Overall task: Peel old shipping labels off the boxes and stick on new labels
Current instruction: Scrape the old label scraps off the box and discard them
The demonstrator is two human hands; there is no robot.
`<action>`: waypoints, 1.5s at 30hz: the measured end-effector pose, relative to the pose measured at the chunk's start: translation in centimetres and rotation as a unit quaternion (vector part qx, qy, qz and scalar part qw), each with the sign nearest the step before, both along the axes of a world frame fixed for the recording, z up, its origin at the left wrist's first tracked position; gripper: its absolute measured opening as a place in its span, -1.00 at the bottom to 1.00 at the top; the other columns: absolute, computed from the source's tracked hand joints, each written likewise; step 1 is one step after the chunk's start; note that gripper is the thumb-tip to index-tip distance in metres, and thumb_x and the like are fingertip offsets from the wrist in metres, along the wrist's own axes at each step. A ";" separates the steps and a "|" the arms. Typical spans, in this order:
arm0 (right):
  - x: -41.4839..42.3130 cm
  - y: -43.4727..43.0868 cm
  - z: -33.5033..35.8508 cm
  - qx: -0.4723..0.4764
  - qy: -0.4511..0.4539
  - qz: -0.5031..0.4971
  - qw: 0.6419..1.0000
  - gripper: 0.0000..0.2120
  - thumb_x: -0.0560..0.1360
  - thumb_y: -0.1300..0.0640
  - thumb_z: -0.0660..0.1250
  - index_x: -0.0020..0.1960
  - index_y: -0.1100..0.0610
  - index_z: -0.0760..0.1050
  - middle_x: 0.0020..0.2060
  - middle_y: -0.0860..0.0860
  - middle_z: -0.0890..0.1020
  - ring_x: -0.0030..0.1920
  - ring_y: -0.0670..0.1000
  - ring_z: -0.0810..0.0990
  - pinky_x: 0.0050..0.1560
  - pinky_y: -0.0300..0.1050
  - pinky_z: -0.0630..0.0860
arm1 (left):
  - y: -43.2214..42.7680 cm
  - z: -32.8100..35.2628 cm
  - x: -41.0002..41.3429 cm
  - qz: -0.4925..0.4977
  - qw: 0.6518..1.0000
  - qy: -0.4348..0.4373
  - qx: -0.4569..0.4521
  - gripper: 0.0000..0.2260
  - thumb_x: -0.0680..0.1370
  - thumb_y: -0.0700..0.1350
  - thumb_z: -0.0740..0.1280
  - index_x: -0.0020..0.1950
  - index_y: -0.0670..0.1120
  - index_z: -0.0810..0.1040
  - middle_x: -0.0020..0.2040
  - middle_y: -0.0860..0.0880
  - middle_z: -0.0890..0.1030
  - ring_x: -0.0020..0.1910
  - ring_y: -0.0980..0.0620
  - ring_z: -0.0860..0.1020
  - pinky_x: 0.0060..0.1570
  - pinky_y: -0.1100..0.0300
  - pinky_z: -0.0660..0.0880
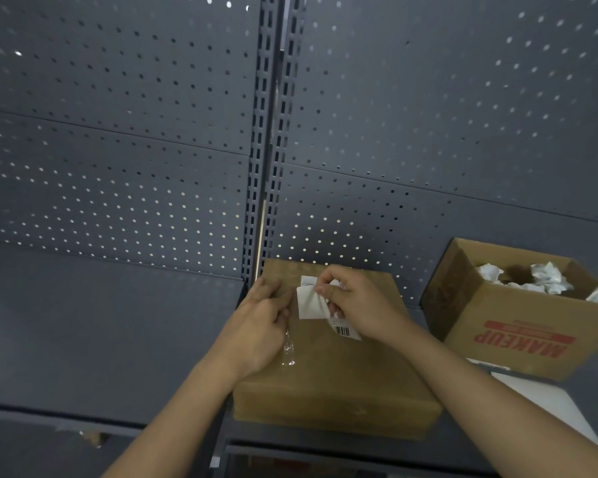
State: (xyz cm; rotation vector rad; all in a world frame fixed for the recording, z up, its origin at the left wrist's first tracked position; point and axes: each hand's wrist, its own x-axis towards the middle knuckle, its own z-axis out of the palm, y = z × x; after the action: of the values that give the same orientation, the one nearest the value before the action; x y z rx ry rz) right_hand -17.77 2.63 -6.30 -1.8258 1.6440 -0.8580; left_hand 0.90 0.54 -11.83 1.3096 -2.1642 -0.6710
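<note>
Open grey shelf (101, 322) lay at left. The left hand (259, 326) rested by the closed box's (325, 384) left edge, fingers loosely bent, grasping nothing. The right hand's (359, 305) fingers pinched the label (309, 303), its left edge lifted off the box top. Near the right stood an open box (497, 322) holding crumpled paper (549, 277).

A closed brown cardboard box (325, 374) lies flat on a dark grey metal shelf (101, 339), its far edge close to the perforated back panel (359, 219) and a strip of clear tape (288, 346) glinting along its top. The white paper shipping label (309, 305) on the box's upper face is partly peeled, its left portion lifted and folded over to show a blank underside, pinched in the right hand (356, 301). The label's lower right corner, printed with a black barcode (342, 331), lies flat against the cardboard, while the left hand (259, 326) rests on the box just left of the label.
</note>
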 end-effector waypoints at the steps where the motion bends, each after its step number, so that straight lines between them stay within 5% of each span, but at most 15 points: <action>1: 0.0 0.1 0.1 -0.004 -0.012 -0.010 1.000 -0.85 0.62 0.13 0.28 -0.13 0.09 0.51 -0.42 -0.02 0.55 -0.41 -0.10 0.50 -0.25 -0.16 0.47 | 0.0 0.0 0.0 0.001 1.000 -0.001 0.001 -0.59 0.68 -0.11 0.11 0.55 0.07 0.29 0.61 0.06 0.10 0.60 0.06 -0.08 0.51 0.19 -0.04; 4: 0.1 0.0 0.1 -0.007 -0.126 -0.070 0.990 -0.85 0.62 0.19 0.27 -0.09 0.22 0.51 -0.34 0.08 0.55 -0.34 -0.02 0.53 -0.19 -0.04 0.55 | 0.1 0.0 0.1 0.007 1.000 -0.002 0.003 -0.58 0.69 -0.09 0.12 0.56 0.05 0.28 0.61 0.08 0.09 0.60 0.08 -0.09 0.51 0.21 -0.05; 8: -0.3 -1.0 0.3 0.048 -0.378 -0.121 0.917 -0.87 0.64 0.32 0.18 0.03 0.22 0.51 -0.16 0.13 0.53 -0.25 0.03 0.49 -0.22 -0.08 0.52 | 0.1 0.1 0.1 0.007 1.000 -0.007 0.007 -0.59 0.69 -0.08 0.11 0.56 0.05 0.27 0.61 0.09 0.08 0.60 0.09 -0.09 0.51 0.20 -0.05; 14: -1.6 -0.8 1.4 0.173 -0.407 -0.013 0.897 -0.73 0.61 0.29 0.10 0.10 0.25 0.58 -0.03 0.20 0.61 -0.25 0.03 0.47 -0.26 -0.12 0.41 | 0.1 -0.1 0.1 0.009 1.000 -0.002 0.007 -0.59 0.68 -0.07 0.12 0.55 0.05 0.29 0.61 0.10 0.09 0.59 0.11 -0.09 0.51 0.18 -0.02; 21: -0.9 -0.6 1.9 0.172 -0.325 0.031 0.929 -0.63 0.57 0.16 0.16 -0.39 0.09 0.51 -0.13 0.16 0.49 -0.03 0.16 0.41 -0.25 -0.13 0.42 | 0.0 -0.3 0.1 0.010 1.000 0.012 0.012 -0.59 0.68 -0.06 0.12 0.56 0.05 0.28 0.61 0.13 0.08 0.59 0.14 -0.12 0.49 0.21 -0.04; 24: -0.2 0.6 2.8 0.070 -0.088 -0.008 0.994 -0.80 0.51 0.08 0.42 -0.18 0.19 0.52 -0.17 0.09 0.62 -0.27 -0.15 0.58 -0.34 -0.36 0.46 | 0.0 -0.4 0.1 0.010 1.000 0.012 0.009 -0.58 0.68 -0.04 0.12 0.56 0.05 0.28 0.61 0.13 0.08 0.59 0.14 -0.12 0.51 0.18 -0.02; 27: -0.2 0.6 2.2 -0.020 0.131 0.006 0.991 -0.80 0.44 0.05 0.51 -0.02 0.07 0.54 -0.16 -0.12 0.61 -0.28 -0.44 0.48 -0.33 -0.54 0.36 | -0.1 -0.5 0.0 0.012 1.000 0.010 0.008 -0.58 0.68 -0.03 0.12 0.56 0.07 0.28 0.61 0.14 0.08 0.58 0.16 -0.12 0.53 0.15 0.00; 31: 0.1 0.0 1.4 -0.010 0.205 0.068 0.976 -0.64 0.59 0.21 0.27 0.30 -0.11 0.54 0.15 -0.05 0.60 0.03 -0.17 0.52 -0.12 -0.42 0.33 | -0.1 -0.5 0.1 0.014 1.000 0.007 0.008 -0.58 0.68 -0.03 0.12 0.56 0.08 0.28 0.61 0.15 0.08 0.58 0.16 -0.12 0.53 0.13 0.02; 33: 0.0 -0.1 1.2 -0.015 0.271 0.078 0.959 -0.56 0.55 0.33 0.20 0.27 -0.08 0.58 0.14 -0.05 0.62 0.04 -0.08 0.49 -0.17 -0.45 0.27 | -0.1 -0.5 0.1 0.014 1.000 0.008 0.008 -0.58 0.68 -0.04 0.13 0.56 0.09 0.27 0.61 0.15 0.08 0.59 0.16 -0.12 0.53 0.14 0.02; 37: -0.5 -0.1 1.0 0.008 0.206 0.079 0.975 -0.77 0.52 0.11 0.39 0.17 -0.03 0.65 0.09 -0.10 0.65 0.07 -0.13 0.56 -0.03 -0.40 0.38 | -0.1 -0.5 0.0 0.017 1.000 0.009 0.008 -0.58 0.68 -0.03 0.13 0.55 0.09 0.27 0.60 0.15 0.08 0.58 0.17 -0.12 0.53 0.12 0.03; 39: -0.6 -0.2 1.1 0.043 0.156 0.076 0.984 -0.68 0.42 -0.06 0.52 0.15 -0.05 0.65 0.04 -0.16 0.64 0.01 -0.22 0.58 -0.02 -0.36 0.44 | -0.1 -0.4 0.0 0.017 1.000 0.010 0.010 -0.58 0.68 -0.03 0.13 0.55 0.08 0.28 0.61 0.15 0.07 0.58 0.17 -0.13 0.53 0.13 0.02; 42: -0.5 -0.4 1.3 0.063 0.148 0.079 0.984 -0.67 0.35 -0.10 0.56 0.08 -0.08 0.65 0.00 -0.19 0.62 -0.06 -0.30 0.56 -0.06 -0.34 0.48 | -0.1 -0.4 0.0 0.016 1.000 0.009 0.008 -0.58 0.68 -0.04 0.13 0.55 0.08 0.28 0.61 0.14 0.08 0.58 0.16 -0.12 0.52 0.14 0.02; 45: -0.3 -0.5 1.4 0.030 0.168 0.070 0.983 -0.93 0.49 -0.01 0.45 -0.04 -0.07 0.63 -0.09 -0.13 0.63 -0.14 -0.20 0.57 -0.18 -0.28 0.43 | -0.1 -0.5 0.0 0.016 1.000 0.013 0.007 -0.58 0.67 -0.03 0.13 0.55 0.08 0.28 0.61 0.14 0.08 0.58 0.16 -0.12 0.52 0.15 0.01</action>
State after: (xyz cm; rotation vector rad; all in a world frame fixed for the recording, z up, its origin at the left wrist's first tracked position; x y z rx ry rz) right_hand -18.03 2.16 -4.92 -2.1005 1.6909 -0.4525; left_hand 0.94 0.44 -12.32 1.3337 -2.1171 -0.6887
